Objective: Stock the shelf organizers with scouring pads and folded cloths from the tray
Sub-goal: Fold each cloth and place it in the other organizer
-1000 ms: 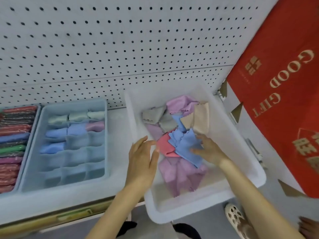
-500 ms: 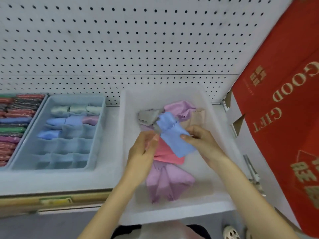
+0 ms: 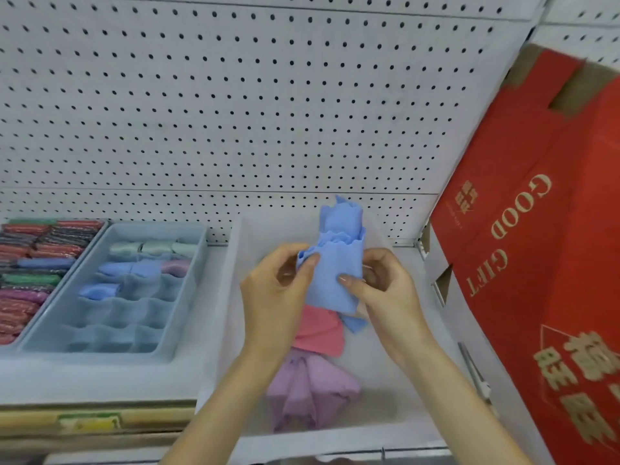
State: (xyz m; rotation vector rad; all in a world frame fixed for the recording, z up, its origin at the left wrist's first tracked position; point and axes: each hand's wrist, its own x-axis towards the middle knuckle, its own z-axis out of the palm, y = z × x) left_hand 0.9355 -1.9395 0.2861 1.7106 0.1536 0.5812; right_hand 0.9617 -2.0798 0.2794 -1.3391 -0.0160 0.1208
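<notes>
Both hands hold a blue cloth (image 3: 335,263) upright above the clear plastic tray (image 3: 221,347). My left hand (image 3: 278,290) pinches its left edge between thumb and fingers. My right hand (image 3: 385,286) grips its right side, thumb on the front. Below them in the tray lie a red cloth (image 3: 320,332) and a purple cloth (image 3: 308,387). To the left on the shelf stands a blue divided organizer (image 3: 114,290); folded green, blue and pink cloths fill its back cells, and its front cells hold nothing.
A second organizer (image 3: 30,273) at the far left holds rows of coloured scouring pads. White pegboard (image 3: 235,112) backs the shelf. A red gift box (image 3: 543,263) leans at the right, close to the tray. The shelf's front edge carries a yellow price strip (image 3: 90,422).
The blue cloth has been lifted out of the pile and raised off the tray, now held up between both hands. The camera view has tilted upward.
</notes>
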